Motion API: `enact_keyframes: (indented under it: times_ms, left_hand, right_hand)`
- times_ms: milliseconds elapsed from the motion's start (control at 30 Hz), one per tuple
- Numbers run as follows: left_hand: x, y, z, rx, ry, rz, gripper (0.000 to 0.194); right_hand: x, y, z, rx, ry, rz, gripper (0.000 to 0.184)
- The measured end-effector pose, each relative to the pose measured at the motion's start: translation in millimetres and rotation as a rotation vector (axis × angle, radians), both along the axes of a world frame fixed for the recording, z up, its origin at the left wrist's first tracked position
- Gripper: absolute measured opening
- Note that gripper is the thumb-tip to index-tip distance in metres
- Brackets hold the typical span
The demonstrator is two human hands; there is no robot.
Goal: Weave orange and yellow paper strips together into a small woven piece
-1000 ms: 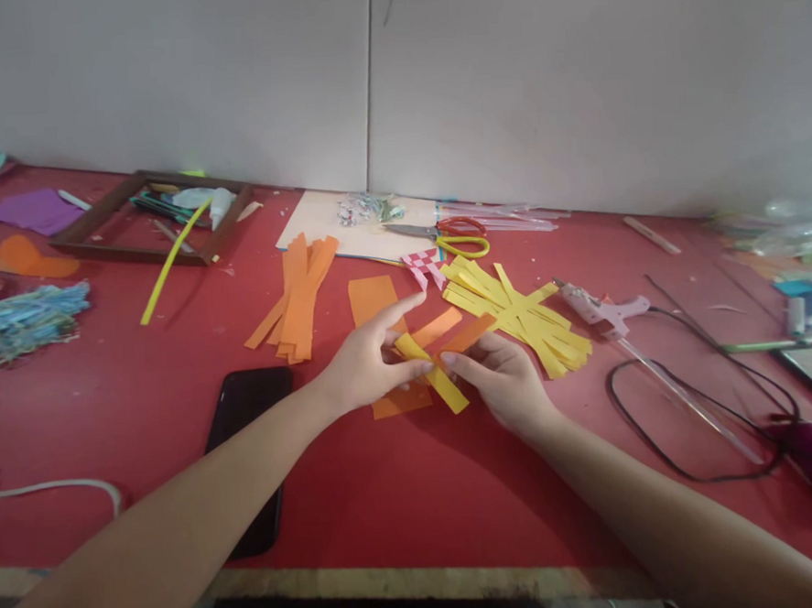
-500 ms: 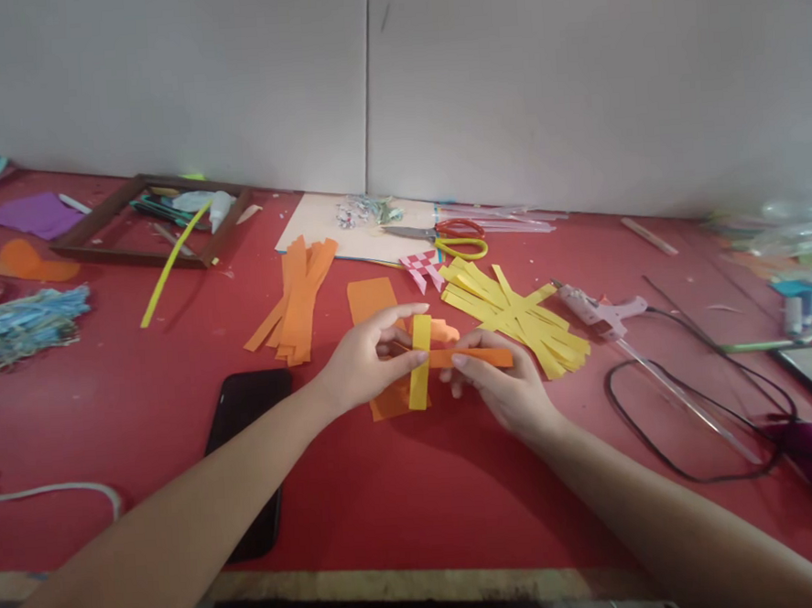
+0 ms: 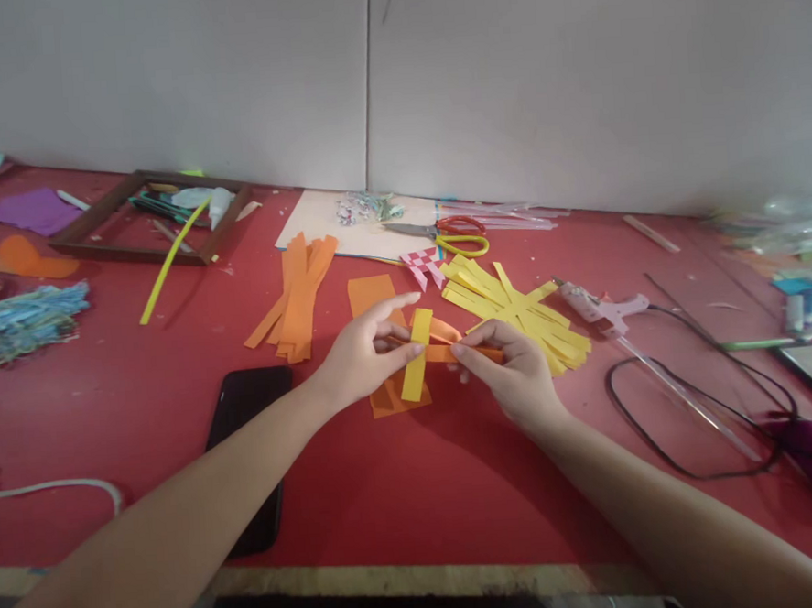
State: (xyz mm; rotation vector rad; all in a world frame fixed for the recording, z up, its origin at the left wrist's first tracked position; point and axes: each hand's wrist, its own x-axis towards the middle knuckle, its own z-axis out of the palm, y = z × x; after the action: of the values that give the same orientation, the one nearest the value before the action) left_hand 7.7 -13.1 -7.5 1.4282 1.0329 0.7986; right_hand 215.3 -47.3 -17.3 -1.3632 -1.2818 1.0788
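Between thumb and fingers, my left hand pinches a yellow paper strip where it crosses an orange paper strip. My right hand is closed on the orange strip, thumb on top, further to the right. Part of the orange strip loops behind the yellow one. Below the hands, wider orange paper lies on the table. A fan of yellow strips is just beyond my right hand, and a bundle of orange strips lies beyond my left.
A black phone lies by my left forearm. Scissors and a pink woven paper piece are at the back. To the right lies a glue gun with its cord; a brown frame holding tools stands at the left.
The yellow strip has tilted, its lower end swinging left. My right hand's thumb and fingers have closed in on the orange strip, whose rear loop now shows more.
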Motion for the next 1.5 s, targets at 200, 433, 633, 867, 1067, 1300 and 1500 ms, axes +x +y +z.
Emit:
enact_keyframes:
  times_ms: [200,433,633,867,1067,1300,1500]
  left_hand:
    - [0,1,-1.3,-0.032,-0.003,0.033,0.069]
    - [0,1,-2.2,-0.016,-0.008,0.011,0.07]
    - [1,-2,-2.0,-0.017,-0.038,-0.089,0.063]
    - [1,-3,-4.3,0.027,-0.058,-0.118,0.064]
    - [1,-3,-0.7,-0.019,-0.021,-0.016,0.072]
    - [1,-2,-1.5,0.013,0.003,0.027,0.07]
    - [1,-3,2.3,-0.044,0.036,0.001,0.081]
  right_hand:
    - [0,-1,2.3,0.032,-0.114,0.009,0.026]
    - [1,-1,-1.9,0.199,-0.346,0.032,0.015]
    - [-7,-4,3.9,0.149,-0.353,0.141,0.015]
    - [-9,-7,5.3,0.122,-0.323,0.172,0.014]
    - [-9,-6,5.8,0.059,-0.28,0.145,0.016]
    - [-9,-5,5.2,0.012,-0.243,0.15,0.023]
    - [-7,-3,2.0,-0.015,-0.209,0.142,0.026]
